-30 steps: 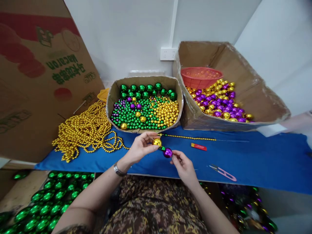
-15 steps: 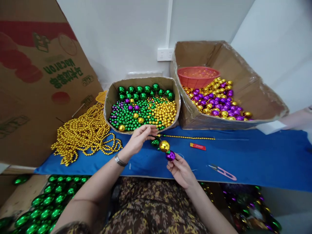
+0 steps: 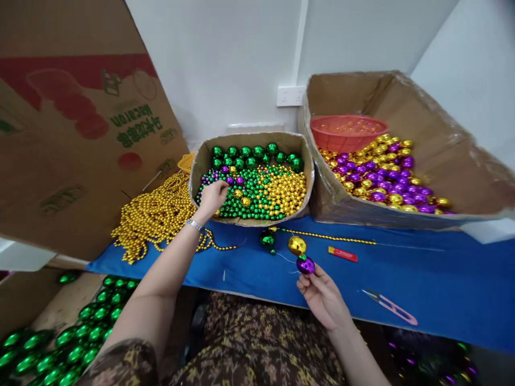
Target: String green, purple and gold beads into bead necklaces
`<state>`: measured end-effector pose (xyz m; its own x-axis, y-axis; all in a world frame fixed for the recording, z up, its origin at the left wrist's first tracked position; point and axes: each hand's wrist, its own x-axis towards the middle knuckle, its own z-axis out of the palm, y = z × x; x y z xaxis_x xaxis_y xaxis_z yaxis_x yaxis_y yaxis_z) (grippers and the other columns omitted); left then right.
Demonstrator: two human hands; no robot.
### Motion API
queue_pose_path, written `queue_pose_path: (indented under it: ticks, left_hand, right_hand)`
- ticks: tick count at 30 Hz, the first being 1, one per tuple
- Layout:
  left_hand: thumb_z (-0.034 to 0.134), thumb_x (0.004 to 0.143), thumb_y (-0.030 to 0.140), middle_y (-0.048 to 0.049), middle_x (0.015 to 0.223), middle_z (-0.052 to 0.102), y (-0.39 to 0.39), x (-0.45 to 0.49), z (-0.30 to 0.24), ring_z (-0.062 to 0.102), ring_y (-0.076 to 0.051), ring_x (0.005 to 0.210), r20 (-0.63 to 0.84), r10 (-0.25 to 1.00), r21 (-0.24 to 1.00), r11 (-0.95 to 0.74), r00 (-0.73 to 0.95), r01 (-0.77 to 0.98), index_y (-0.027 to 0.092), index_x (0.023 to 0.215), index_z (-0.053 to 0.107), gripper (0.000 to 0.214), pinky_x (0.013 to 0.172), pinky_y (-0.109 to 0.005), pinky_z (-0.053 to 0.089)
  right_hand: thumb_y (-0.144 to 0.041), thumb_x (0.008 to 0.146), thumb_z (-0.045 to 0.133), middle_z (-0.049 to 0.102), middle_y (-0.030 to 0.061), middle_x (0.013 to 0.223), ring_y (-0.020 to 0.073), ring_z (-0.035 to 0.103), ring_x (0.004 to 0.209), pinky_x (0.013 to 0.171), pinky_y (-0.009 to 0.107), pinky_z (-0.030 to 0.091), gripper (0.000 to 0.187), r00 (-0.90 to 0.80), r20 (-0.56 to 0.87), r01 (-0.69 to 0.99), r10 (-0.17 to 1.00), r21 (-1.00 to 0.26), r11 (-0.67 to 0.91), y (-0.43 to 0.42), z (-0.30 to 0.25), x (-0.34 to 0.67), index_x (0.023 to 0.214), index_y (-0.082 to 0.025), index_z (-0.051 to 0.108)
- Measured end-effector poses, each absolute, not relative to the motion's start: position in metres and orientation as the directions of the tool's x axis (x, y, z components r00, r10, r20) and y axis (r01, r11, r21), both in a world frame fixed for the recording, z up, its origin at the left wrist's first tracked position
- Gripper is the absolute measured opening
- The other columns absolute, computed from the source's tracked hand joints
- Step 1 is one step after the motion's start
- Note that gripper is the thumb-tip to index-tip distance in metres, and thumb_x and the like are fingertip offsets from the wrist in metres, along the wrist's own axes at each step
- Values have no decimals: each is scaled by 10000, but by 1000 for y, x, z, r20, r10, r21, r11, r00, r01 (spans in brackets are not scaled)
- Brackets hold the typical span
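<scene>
Right fingers: pinching the purple ball (image 3: pixel 305 265) just in from the worktop (image 3: pixel 434 281)'s front edge, prob so the gold ball (image 3: pixel 297 245) next to it doesn't roll off. That's the right hand (image 3: pixel 324 297) btw.
Left fingers: bunched together over the bead box (image 3: pixel 311 177)'s left side; can't tell if the left hand (image 3: pixel 214 197) has a bead.
Loose thread: the thread (image 3: pixel 284 258) runs from near the green ball (image 3: pixel 267 240) toward the held pair.
Snips: pink snips (image 3: pixel 392 307) near the front edge, right of the right hand, handy spot imo.
Bead box spot: toward the back edge, within easy reach I guess.
</scene>
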<state>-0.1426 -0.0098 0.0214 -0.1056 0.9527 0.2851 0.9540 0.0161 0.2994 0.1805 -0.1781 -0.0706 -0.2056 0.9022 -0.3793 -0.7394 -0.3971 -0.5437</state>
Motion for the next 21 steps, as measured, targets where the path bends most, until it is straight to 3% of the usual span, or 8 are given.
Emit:
queue_pose_path:
  ticks: [3,7,12,15,18,20,21]
  left_hand:
    - [480,871,151,-143,1008,715,5,-180,29,644,-260,964,245,950,259,130,-195,957,125,991,693,246,869,-351,469]
    - [571,733,32,-173,849,697,16,-206,27,645,-306,947,140,966,225,184,-219,957,97,742,672,121,899,-402,469]
    - [565,726,-14,-82,682,621,20,-205,22,640,-273,951,103,973,293,167,-204,942,120,569,519,211,938,-388,454]
    - [577,765,17,-12,634,564,17,-196,27,630,-219,943,140,976,380,105,-169,919,118,609,512,197,939,-347,452]
    - [612,802,121,-6,700,608,2,-175,33,636,-184,878,199,969,471,35,-145,881,129,781,606,24,851,-294,501]
    - [586,858,243,-28,826,666,-18,-151,34,648,-152,804,198,973,626,-30,-122,779,152,962,636,147,736,-253,533]
    - [583,866,278,-58,899,683,-31,-137,34,655,-153,793,152,983,841,-74,-103,536,146,1041,635,225,697,-256,542]
  right_hand:
    - [-245,569,902,579,-22,665,81,490,616,606,235,465,321,-203,-383,-735,901,-549,-399,-178,-70,182,831,-224,718]
    - [-244,577,897,584,-22,675,77,487,613,605,234,467,328,-207,-375,-730,904,-556,-398,-176,-70,181,848,-222,714]
    - [-258,600,883,575,-28,685,73,478,619,606,228,463,324,-199,-346,-714,917,-590,-377,-173,-67,174,867,-225,702]
    - [-263,600,884,585,-24,692,74,483,620,612,227,466,342,-193,-344,-708,919,-600,-373,-173,-65,171,888,-218,705]
    - [-255,629,866,605,-12,718,77,483,612,603,230,465,326,-180,-337,-706,924,-610,-360,-173,-63,171,910,-210,709]
    - [-245,646,852,620,-4,747,81,486,613,595,235,466,311,-162,-330,-707,930,-619,-342,-173,-63,172,920,-208,711]
    - [-241,648,849,626,-1,759,83,491,616,593,236,468,306,-153,-330,-709,932,-620,-336,-173,-63,171,920,-208,712]
